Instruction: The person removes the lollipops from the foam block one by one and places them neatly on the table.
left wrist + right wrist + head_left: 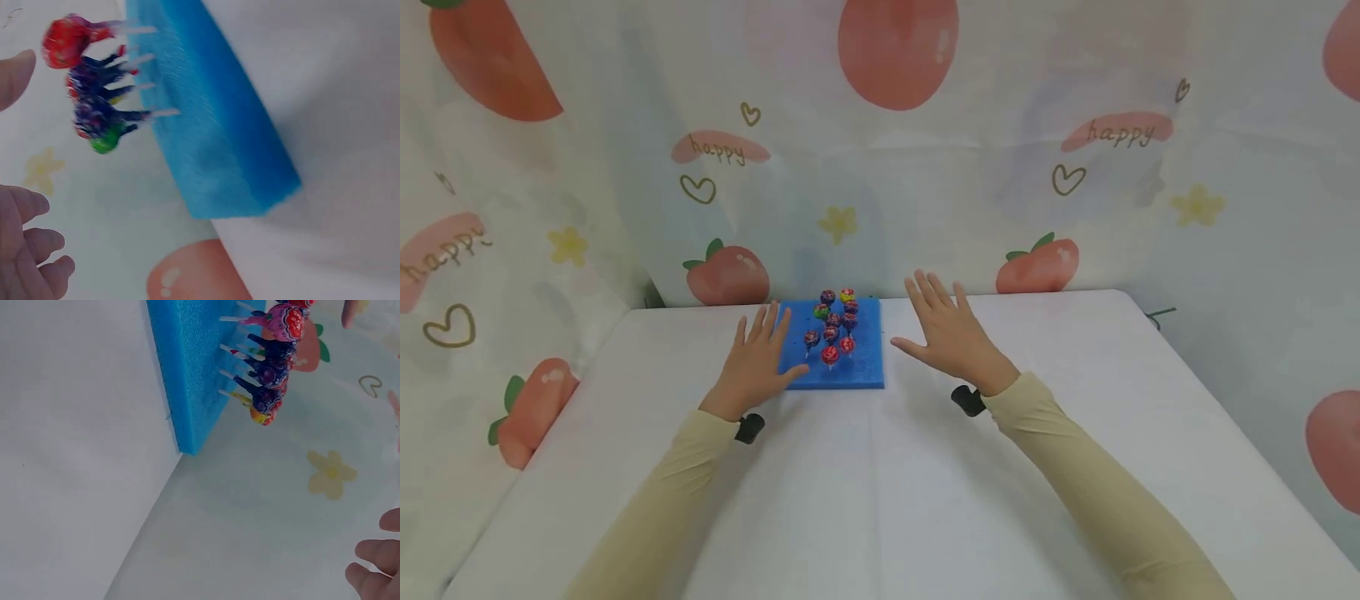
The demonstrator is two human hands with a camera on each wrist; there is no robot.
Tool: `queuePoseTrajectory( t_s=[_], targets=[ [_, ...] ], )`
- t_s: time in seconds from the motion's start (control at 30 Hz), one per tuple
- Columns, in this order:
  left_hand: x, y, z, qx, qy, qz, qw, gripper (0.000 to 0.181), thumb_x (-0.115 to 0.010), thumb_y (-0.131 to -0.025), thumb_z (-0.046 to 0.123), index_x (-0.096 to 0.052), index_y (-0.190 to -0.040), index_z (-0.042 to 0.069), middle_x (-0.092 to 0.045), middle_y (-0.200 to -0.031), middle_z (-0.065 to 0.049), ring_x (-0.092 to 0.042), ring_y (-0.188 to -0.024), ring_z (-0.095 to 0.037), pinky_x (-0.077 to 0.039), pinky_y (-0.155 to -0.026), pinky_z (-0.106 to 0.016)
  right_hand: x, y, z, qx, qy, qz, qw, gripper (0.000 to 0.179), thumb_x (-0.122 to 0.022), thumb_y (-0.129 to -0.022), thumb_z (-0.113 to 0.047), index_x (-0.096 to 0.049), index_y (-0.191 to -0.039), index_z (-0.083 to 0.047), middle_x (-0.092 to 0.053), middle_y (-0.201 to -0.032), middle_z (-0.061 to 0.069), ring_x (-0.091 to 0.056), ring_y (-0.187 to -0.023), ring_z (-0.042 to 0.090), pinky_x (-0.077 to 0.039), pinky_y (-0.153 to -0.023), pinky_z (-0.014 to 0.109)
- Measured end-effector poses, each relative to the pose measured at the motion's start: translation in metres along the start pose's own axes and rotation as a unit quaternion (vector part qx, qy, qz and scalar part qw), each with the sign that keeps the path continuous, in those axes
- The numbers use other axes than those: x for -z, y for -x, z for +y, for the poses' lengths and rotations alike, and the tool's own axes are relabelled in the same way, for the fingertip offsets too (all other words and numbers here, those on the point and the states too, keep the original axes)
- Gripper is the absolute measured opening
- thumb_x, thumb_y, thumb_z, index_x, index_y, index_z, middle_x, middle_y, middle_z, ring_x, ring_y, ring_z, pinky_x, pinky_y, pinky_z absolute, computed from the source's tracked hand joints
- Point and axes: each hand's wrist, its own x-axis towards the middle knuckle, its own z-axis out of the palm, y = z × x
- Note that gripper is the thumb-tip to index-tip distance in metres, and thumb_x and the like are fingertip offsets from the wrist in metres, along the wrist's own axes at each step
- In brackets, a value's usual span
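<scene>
Several wrapped lollipops (831, 334) stand by their sticks in a blue foam block (868, 367) at the back of the table. Their wrappers are red, dark purple, green and yellow. My left hand (752, 371) is held palm down with fingers spread, overlapping the block's left side in the head view. To the right of the block my right hand (958, 337) is spread the same way, holding nothing. The left wrist view has a red lollipop (65, 40) near the left thumb. In the right wrist view a yellow lollipop (262, 417) stands at the end of the row.
A white-covered table (880, 500) spreads out in front of me. Behind it hangs a cloth backdrop (925, 192) with printed fruit, hearts and flowers, close to the table's back edge. Each wrist carries a small black device (967, 401).
</scene>
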Motion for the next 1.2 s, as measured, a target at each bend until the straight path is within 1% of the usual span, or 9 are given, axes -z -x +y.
queuePoseTrajectory(
  t_s=[0.13, 0.23, 0.4, 0.57, 0.73, 0.9, 1.03, 1.1, 1.2],
  targets=[
    [-0.001, -0.002, -0.013, -0.021, -0.001, -0.026, 0.9994, 0.09, -0.056, -0.088, 0.051, -0.014, -0.15, -0.001, -0.011, -0.156, -0.023, -0.011, -0.144, -0.041, -0.011, -0.116, -0.059, -0.003, -0.004, -0.001, 0.005, -0.031, 0.001, 0.9995, 0.088, -0.05, -0.091, -0.054, -0.012, -0.15, -0.002, -0.013, -0.158, 0.017, -0.013, -0.146, 0.033, -0.013, -0.116, 0.057],
    [0.0, -0.003, -0.022, -0.036, 0.006, -0.044, 0.9984, 0.088, -0.058, -0.089, 0.047, -0.015, -0.149, -0.001, -0.013, -0.156, -0.024, -0.013, -0.144, -0.041, -0.013, -0.116, -0.058, -0.005, -0.006, -0.002, 0.013, -0.07, 0.003, 0.9975, 0.085, -0.053, -0.091, -0.049, -0.015, -0.15, 0.0, -0.017, -0.157, 0.018, -0.016, -0.146, 0.033, -0.018, -0.116, 0.054],
    [-0.001, -0.006, -0.034, -0.064, -0.017, -0.07, 0.9954, 0.084, -0.057, -0.089, 0.046, -0.021, -0.148, -0.001, -0.018, -0.155, -0.023, -0.018, -0.143, -0.041, -0.016, -0.116, -0.057, -0.01, -0.011, -0.004, 0.02, -0.156, -0.004, 0.9875, 0.081, -0.056, -0.092, -0.042, -0.017, -0.149, 0.0, -0.021, -0.156, 0.017, -0.023, -0.144, 0.032, -0.024, -0.115, 0.049],
    [-0.007, -0.01, -0.042, -0.091, -0.049, -0.094, 0.9902, 0.079, -0.055, -0.091, 0.047, -0.024, -0.148, 0.001, -0.022, -0.155, -0.021, -0.021, -0.143, -0.037, -0.017, -0.117, -0.053, -0.019, -0.019, -0.005, 0.004, -0.258, -0.042, 0.9651, 0.077, -0.053, -0.094, -0.04, -0.016, -0.15, -0.003, -0.021, -0.157, 0.014, -0.024, -0.144, 0.031, -0.025, -0.116, 0.047],
    [-0.016, -0.014, -0.048, -0.107, -0.056, -0.101, 0.9876, 0.076, -0.052, -0.093, 0.046, -0.025, -0.148, 0.001, -0.024, -0.154, -0.021, -0.023, -0.143, -0.036, -0.018, -0.117, -0.052, -0.034, -0.026, -0.005, -0.004, -0.32, -0.067, 0.9451, 0.069, -0.05, -0.096, -0.036, -0.02, -0.149, -0.003, -0.026, -0.155, 0.016, -0.028, -0.142, 0.032, -0.026, -0.115, 0.048],
    [-0.028, -0.018, -0.052, -0.108, -0.056, -0.1, 0.9875, 0.074, -0.047, -0.094, 0.047, -0.023, -0.148, 0.002, -0.023, -0.155, -0.019, -0.021, -0.144, -0.035, -0.017, -0.118, -0.051, -0.046, -0.03, -0.008, 0.001, -0.349, -0.07, 0.9345, 0.063, -0.051, -0.097, -0.028, -0.026, -0.147, 0.0, -0.035, -0.149, 0.019, -0.038, -0.137, 0.035, -0.033, -0.111, 0.049],
    [-0.035, -0.019, -0.052, -0.108, -0.055, -0.096, 0.988, 0.073, -0.047, -0.095, 0.047, -0.024, -0.148, 0.003, -0.022, -0.155, -0.02, -0.02, -0.144, -0.035, -0.017, -0.117, -0.051, -0.053, -0.034, -0.01, 0.004, -0.383, -0.067, 0.9213, 0.06, -0.052, -0.097, -0.024, -0.029, -0.145, 0.003, -0.042, -0.144, 0.021, -0.043, -0.133, 0.034, -0.036, -0.109, 0.047],
    [-0.039, -0.018, -0.052, -0.109, -0.057, -0.09, 0.9883, 0.073, -0.047, -0.095, 0.047, -0.024, -0.148, 0.003, -0.022, -0.155, -0.02, -0.02, -0.144, -0.035, -0.017, -0.117, -0.052, -0.057, -0.036, -0.011, -0.001, -0.405, -0.063, 0.9122, 0.057, -0.053, -0.096, -0.021, -0.031, -0.143, 0.004, -0.046, -0.142, 0.021, -0.045, -0.131, 0.034, -0.038, -0.108, 0.045],
    [-0.045, -0.018, -0.051, -0.11, -0.059, -0.084, 0.9885, 0.074, -0.046, -0.095, 0.047, -0.023, -0.149, 0.002, -0.022, -0.155, -0.02, -0.02, -0.144, -0.035, -0.017, -0.117, -0.052, -0.064, -0.039, -0.013, -0.014, -0.447, -0.059, 0.8923, 0.052, -0.053, -0.096, -0.017, -0.036, -0.14, 0.005, -0.051, -0.137, 0.022, -0.05, -0.127, 0.033, -0.041, -0.106, 0.044]
  ],
)
